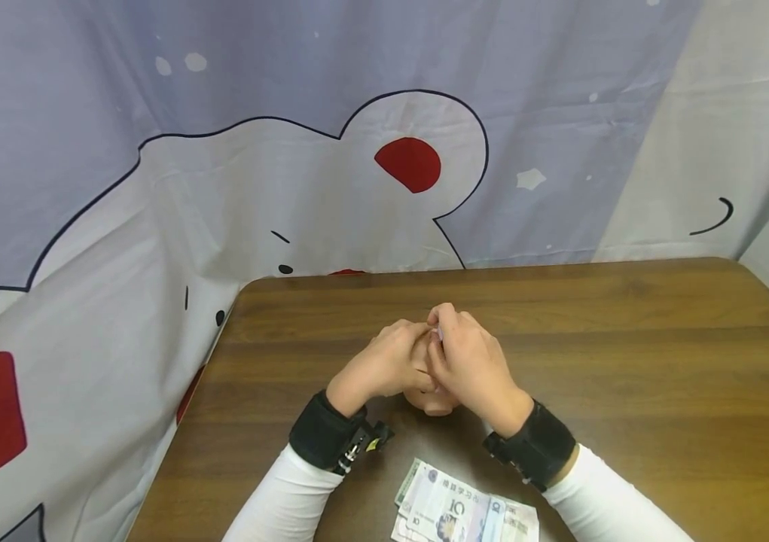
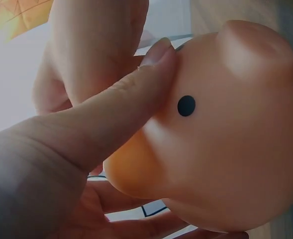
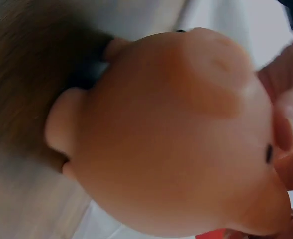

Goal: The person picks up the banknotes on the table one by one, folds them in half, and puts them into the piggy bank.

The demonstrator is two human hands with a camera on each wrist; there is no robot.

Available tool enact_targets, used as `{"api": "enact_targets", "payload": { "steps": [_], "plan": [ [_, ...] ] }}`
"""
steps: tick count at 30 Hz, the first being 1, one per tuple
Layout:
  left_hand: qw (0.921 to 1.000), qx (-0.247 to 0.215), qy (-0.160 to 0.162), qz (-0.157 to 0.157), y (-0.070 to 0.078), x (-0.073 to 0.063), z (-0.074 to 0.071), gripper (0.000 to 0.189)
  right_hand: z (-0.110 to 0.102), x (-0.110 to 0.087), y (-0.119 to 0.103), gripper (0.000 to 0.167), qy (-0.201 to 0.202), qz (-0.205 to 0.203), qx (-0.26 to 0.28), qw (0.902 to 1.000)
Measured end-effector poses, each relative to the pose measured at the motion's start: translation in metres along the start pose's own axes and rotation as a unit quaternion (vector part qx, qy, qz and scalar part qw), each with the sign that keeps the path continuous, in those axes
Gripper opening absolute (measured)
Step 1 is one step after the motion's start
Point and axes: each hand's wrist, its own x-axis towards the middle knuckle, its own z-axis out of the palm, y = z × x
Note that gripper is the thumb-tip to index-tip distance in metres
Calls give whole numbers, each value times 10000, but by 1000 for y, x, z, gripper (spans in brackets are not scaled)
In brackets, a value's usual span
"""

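A pinkish pig-shaped piggy bank [image 1: 437, 409] with a snout and black dot eyes stands on the table in front of me, snout towards me. My left hand [image 1: 391, 361] grips it from the left; in the left wrist view its thumb [image 2: 131, 89] lies beside an eye and other fingers curl under an ear. Over the top of the pig, my right hand [image 1: 468, 357] pinches a small pale-purple banknote [image 1: 439, 332], mostly hidden by the fingers. The right wrist view shows the pig's rounded body [image 3: 161, 144] and snout close up.
Several banknotes [image 1: 455, 508] lie overlapping near the front edge, between my forearms. The brown wooden table [image 1: 628, 361] stretches to both sides. Behind it hangs a patterned curtain [image 1: 547, 113]. Black bands with cameras are on both wrists.
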Motion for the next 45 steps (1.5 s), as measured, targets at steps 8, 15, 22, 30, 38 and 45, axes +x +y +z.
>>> {"api": "enact_targets", "payload": {
  "steps": [8,15,22,30,38,45],
  "plan": [
    [10000,9,29,-38,1,1,2,56,-11,0,-2,13,-871,295,13,9958],
    [9998,-162,-105,102,1,4,2,72,-43,10,1,17,-1525,566,1075,9808],
    [9996,-71,-222,-183,4,3,1,81,-31,7,11,5,-922,183,809,9923],
    [9996,16,-222,-160,6,5,3,78,-26,-1,14,8,-626,-245,85,9977],
    [9990,69,-307,-319,9,10,5,86,-47,-5,5,5,-1216,-477,-446,9904],
    [9992,223,-301,-120,6,5,3,92,-79,-2,-5,8,-1864,-313,-341,9814]
  ]
}}
